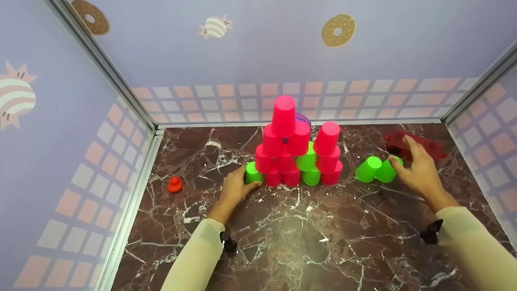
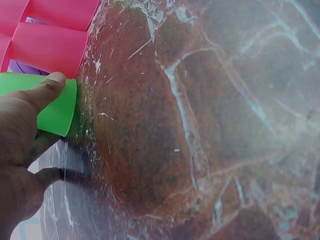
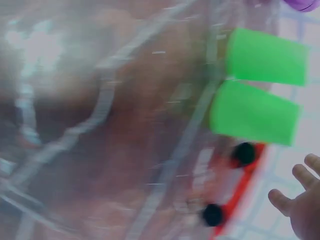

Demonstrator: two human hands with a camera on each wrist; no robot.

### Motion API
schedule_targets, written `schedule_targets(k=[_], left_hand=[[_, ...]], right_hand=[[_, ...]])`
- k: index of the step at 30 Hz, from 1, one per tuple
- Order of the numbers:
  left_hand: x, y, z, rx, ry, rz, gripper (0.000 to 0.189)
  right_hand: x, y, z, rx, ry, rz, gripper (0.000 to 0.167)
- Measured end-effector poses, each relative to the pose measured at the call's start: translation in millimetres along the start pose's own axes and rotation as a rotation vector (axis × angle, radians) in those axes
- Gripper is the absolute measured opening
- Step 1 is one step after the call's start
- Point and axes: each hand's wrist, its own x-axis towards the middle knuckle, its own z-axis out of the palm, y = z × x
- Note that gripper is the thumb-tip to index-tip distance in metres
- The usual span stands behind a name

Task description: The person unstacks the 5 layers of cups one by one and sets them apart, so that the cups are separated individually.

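Note:
My left hand (image 1: 235,185) holds an upside-down green cup (image 1: 254,174) at the left foot of a stack of cups. In the left wrist view the thumb lies across the near side of this green cup (image 2: 57,107), with fingers behind it. Pink cups (image 1: 284,116) and two green cups (image 1: 306,158) make up the stack, its tallest part on the left. Over to the right, two more green cups (image 1: 368,169) stand side by side, upside down. My right hand (image 1: 420,173) hovers just right of them, fingers spread; the right wrist view shows it apart from them.
A red toy (image 1: 422,146) with black wheels lies behind the right hand. Near the left wall sits a small orange-red duck-shaped toy (image 1: 175,185). Something purple (image 1: 303,118) shows behind the stack. Patterned walls (image 1: 250,60) enclose the marbled surface (image 1: 299,242) at the back and sides.

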Motion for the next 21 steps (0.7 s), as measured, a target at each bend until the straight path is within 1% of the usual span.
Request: schedule_targets(k=[2, 3, 5, 9, 13, 16, 20, 21], left_hand=[[4.2, -12.1, 10.1, 0.006, 0.010, 0.006, 0.073], [5.5, -15.0, 11.8, 0.000, 0.004, 0.001, 0.074], [8.9, -25.2, 19.8, 0.010, 0.006, 0.009, 0.073], [13.3, -36.2, 24.4, 0.036, 0.012, 0.020, 0.075], [14.0, -39.2, 24.4, 0.042, 0.018, 0.021, 0.076], [4.2, -12.6, 6.1, 0.025, 0.003, -0.006, 0.070], [-8.6, 21.5, -16.2, 0.001, -0.013, -0.026, 0.065], [-8.5, 20.9, -15.5, -0.004, -0.002, -0.015, 0.065]], right_hand=[[10.6, -19, -5, 0.004, 0.022, -0.047, 0.081], [16.4, -30, -7, 0.006, 0.030, -0.073, 0.080], [28.2, -54, -9, 0.006, 0.039, -0.123, 0.078], [54.4, -103, -6, 0.004, 0.030, -0.218, 0.076], [73.7, -152, 1, 0.005, -0.014, -0.285, 0.077], [81.5, -186, 7, 0.021, -0.047, -0.327, 0.077], [86.1, -224, 16, 0.061, -0.072, -0.398, 0.078], [87.1, -232, 18, 0.069, -0.073, -0.420, 0.079]])
